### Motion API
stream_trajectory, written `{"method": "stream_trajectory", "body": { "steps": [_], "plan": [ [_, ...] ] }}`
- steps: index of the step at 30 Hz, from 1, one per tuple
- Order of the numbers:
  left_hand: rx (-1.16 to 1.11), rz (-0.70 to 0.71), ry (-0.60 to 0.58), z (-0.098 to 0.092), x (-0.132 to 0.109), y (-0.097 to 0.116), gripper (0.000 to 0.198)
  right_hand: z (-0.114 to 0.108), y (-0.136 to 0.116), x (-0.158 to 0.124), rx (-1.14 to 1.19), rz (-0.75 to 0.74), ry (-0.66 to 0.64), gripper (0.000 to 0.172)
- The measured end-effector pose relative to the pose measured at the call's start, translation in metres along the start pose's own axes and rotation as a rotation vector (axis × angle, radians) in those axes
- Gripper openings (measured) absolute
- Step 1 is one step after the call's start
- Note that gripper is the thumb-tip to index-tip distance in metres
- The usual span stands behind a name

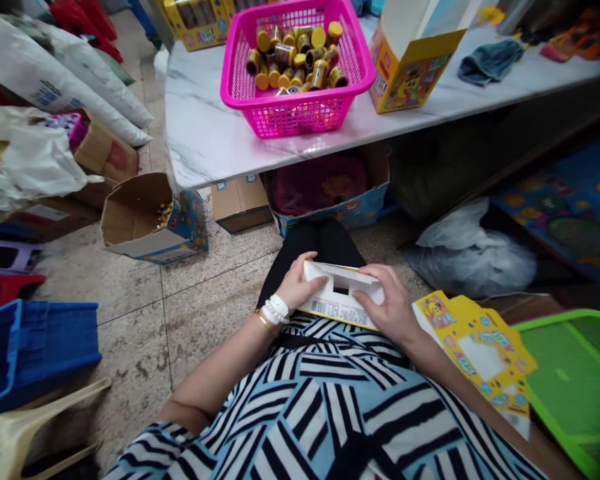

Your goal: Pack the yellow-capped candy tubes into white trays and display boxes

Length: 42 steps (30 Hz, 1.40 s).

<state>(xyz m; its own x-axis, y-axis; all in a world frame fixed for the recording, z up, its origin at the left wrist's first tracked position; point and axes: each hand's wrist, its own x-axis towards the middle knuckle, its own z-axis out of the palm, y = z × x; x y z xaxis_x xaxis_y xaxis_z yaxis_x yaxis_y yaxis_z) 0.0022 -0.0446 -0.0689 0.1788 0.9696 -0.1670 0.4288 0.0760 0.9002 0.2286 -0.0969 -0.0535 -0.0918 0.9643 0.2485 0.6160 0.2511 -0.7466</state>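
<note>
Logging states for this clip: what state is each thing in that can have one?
folding carton: partly folded, held between left hand and right hand
pink basket: upright, part-filled with small jars
yellow box: upright, top open
brown cardboard box: tipped on its side, mouth open
carton blanks: flat, unfolded

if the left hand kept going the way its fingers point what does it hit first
The left hand points across the flat white carton it grips, toward the right hand holding the other end. That hand would likely be met first, though depth is hard to judge here.
</note>
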Motion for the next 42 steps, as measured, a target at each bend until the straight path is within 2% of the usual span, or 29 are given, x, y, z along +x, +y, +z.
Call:
{"method": "stream_trajectory", "body": {
  "steps": [3, 6, 9, 12, 14, 16, 20, 23, 25, 27, 30, 31, 32, 34, 36, 39, 42],
  "plan": [
    [0.005, -0.045, 0.007, 0.004, -0.001, 0.005, 0.046, 0.001, 0.000, -0.007, 0.014, -0.030, -0.014, 0.034],
    [0.050, -0.031, 0.018, 0.003, -0.005, 0.012, 0.044, -0.002, 0.000, -0.009, 0.033, 0.005, -0.007, 0.039],
    [0.060, 0.043, -0.058, -0.003, -0.011, 0.016, 0.053, -0.009, 0.001, -0.004, 0.145, 0.088, -0.053, 0.052],
    [0.052, 0.090, -0.128, -0.010, -0.016, 0.015, 0.067, -0.017, 0.001, 0.006, 0.332, 0.240, -0.131, 0.067],
    [-0.003, 0.091, -0.146, -0.014, -0.017, 0.012, 0.076, -0.023, -0.001, 0.016, 0.366, 0.321, -0.164, 0.065],
    [-0.084, 0.074, -0.171, -0.016, -0.017, 0.010, 0.085, -0.030, -0.004, 0.029, 0.316, 0.307, -0.206, 0.055],
    [-0.134, 0.052, -0.242, -0.017, -0.015, 0.007, 0.096, -0.049, -0.013, 0.055, 0.190, 0.198, -0.453, 0.045],
    [-0.058, 0.120, -0.226, -0.014, -0.011, 0.006, 0.107, -0.054, -0.022, 0.068, 0.064, 0.156, -0.667, 0.065],
    [0.012, 0.205, -0.164, -0.009, -0.010, 0.006, 0.110, -0.051, -0.029, 0.072, -0.058, 0.117, -0.737, 0.073],
    [0.098, 0.275, -0.021, -0.005, -0.013, 0.006, 0.105, -0.045, -0.033, 0.074, -0.154, 0.093, -0.755, 0.074],
    [0.236, 0.344, 0.351, 0.000, -0.027, 0.008, 0.071, -0.036, -0.032, 0.078, -0.168, 0.112, -0.715, 0.073],
    [0.282, 0.384, 0.449, 0.001, -0.033, 0.009, 0.056, -0.035, -0.030, 0.079, -0.149, 0.124, -0.705, 0.072],
    [0.335, 0.440, 0.491, 0.001, -0.039, 0.012, 0.040, -0.034, -0.027, 0.081, -0.123, 0.137, -0.702, 0.071],
    [0.473, 0.566, 0.423, 0.000, -0.049, 0.018, 0.020, -0.033, -0.021, 0.085, -0.074, 0.153, -0.712, 0.069],
    [0.629, 0.633, 0.284, -0.001, -0.053, 0.026, 0.013, -0.032, -0.017, 0.089, -0.041, 0.153, -0.724, 0.066],
    [0.767, 0.604, 0.167, -0.001, -0.049, 0.036, 0.028, -0.031, -0.013, 0.091, -0.007, 0.151, -0.739, 0.065],
    [0.748, 0.605, 0.097, 0.000, -0.040, 0.038, 0.037, -0.030, -0.012, 0.091, 0.029, 0.149, -0.757, 0.065]
  ]
}}
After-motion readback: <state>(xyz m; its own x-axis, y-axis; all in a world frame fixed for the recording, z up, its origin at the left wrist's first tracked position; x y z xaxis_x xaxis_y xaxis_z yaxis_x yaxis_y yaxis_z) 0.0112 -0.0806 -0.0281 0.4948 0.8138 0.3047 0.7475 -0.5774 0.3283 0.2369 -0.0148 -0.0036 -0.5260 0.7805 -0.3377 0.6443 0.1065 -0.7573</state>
